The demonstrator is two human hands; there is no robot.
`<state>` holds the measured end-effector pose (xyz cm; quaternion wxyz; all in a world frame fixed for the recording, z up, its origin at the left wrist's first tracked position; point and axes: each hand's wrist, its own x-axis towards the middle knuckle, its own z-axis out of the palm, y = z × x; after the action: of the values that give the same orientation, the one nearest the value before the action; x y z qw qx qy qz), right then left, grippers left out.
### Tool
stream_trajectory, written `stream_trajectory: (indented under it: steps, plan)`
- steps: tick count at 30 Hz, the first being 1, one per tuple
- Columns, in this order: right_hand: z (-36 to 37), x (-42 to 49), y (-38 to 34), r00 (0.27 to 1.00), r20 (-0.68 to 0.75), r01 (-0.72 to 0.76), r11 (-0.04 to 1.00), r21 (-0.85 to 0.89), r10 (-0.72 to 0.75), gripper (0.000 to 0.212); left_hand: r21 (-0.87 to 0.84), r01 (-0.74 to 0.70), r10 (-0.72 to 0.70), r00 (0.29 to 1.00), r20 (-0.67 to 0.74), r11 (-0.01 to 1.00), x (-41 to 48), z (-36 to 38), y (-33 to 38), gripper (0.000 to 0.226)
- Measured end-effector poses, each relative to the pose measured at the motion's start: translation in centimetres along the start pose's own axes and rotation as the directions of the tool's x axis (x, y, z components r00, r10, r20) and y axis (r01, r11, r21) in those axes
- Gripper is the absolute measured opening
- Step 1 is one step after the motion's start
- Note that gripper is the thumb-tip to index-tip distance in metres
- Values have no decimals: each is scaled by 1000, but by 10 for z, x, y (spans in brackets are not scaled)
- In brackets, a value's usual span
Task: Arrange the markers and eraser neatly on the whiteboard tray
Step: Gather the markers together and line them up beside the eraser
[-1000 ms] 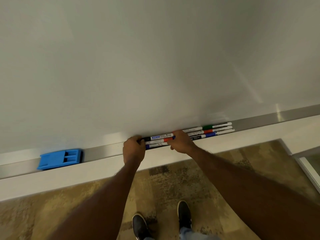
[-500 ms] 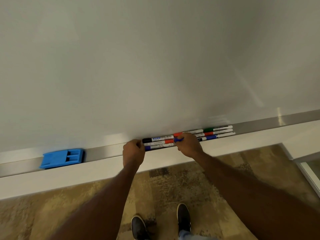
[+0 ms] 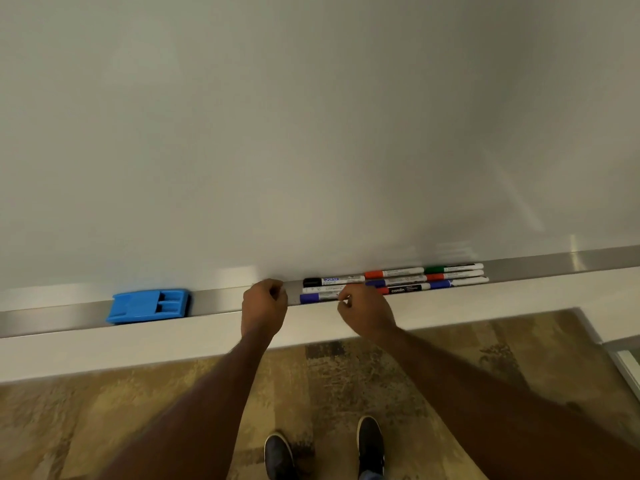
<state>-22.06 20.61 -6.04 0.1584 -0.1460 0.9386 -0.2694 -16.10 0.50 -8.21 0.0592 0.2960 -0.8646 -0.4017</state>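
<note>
Several markers [image 3: 394, 280] with black, red, blue and green caps lie side by side in rows on the metal whiteboard tray [image 3: 221, 301]. A blue eraser [image 3: 149, 305] rests flat on the tray, well to the left of them. My left hand [image 3: 265, 306] is curled into a fist on the tray's edge. It sits just left of the markers' ends, with a small gap between. My right hand [image 3: 367, 315] has its fingertips pinched on the barrel of the front blue-capped marker [image 3: 317, 297].
The whiteboard [image 3: 311, 133] fills the view above the tray. A white ledge [image 3: 138, 344] runs below the tray. Patterned carpet [image 3: 346, 382] and my two dark shoes [image 3: 370, 441] are underneath. At the far right, a white frame [image 3: 620, 355] juts in.
My left hand has come off the markers' left ends and now sits beside them. My right hand has drawn back from the middle of the rows to the front marker.
</note>
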Motion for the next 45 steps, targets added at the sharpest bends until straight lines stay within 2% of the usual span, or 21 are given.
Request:
stream_trajectory:
  steps: [5,11,16,20,23,26,29,33,38,45]
  plan:
    - [25,-1,-34,992,96,91,995,-40,-87,19,10,-18,18,999,-43,1000,-1,-24,-17,17]
    - [47,9,-82,979,98,179,984,7,-179,18,80,-76,86,986,-141,994,4,-74,-46,26]
    - [66,17,-124,970,126,194,974,119,-209,19,264,-63,116,975,-191,963,14,-122,-80,33]
    - [89,22,-157,957,184,185,960,210,-224,23,395,73,57,950,-307,916,18,-155,-110,43]
    - [107,25,-177,948,249,126,953,276,-197,33,337,206,-65,921,-384,919,27,-173,-131,52]
    - [120,28,-194,936,315,50,944,325,-158,45,216,350,-263,899,-349,911,41,-187,-149,68]
    - [129,30,-209,914,385,-16,939,344,-126,52,188,387,-343,911,-230,903,50,-190,-164,84]
    - [138,26,-224,897,414,1,938,347,-155,48,213,383,-351,920,-176,899,56,-187,-170,87]
    - [141,28,-237,872,462,-53,908,415,-160,40,217,316,-282,944,-174,924,54,-188,-169,69]
    - [133,22,-230,904,409,-101,869,484,-123,42,125,248,-226,960,-168,961,44,-183,-156,58]
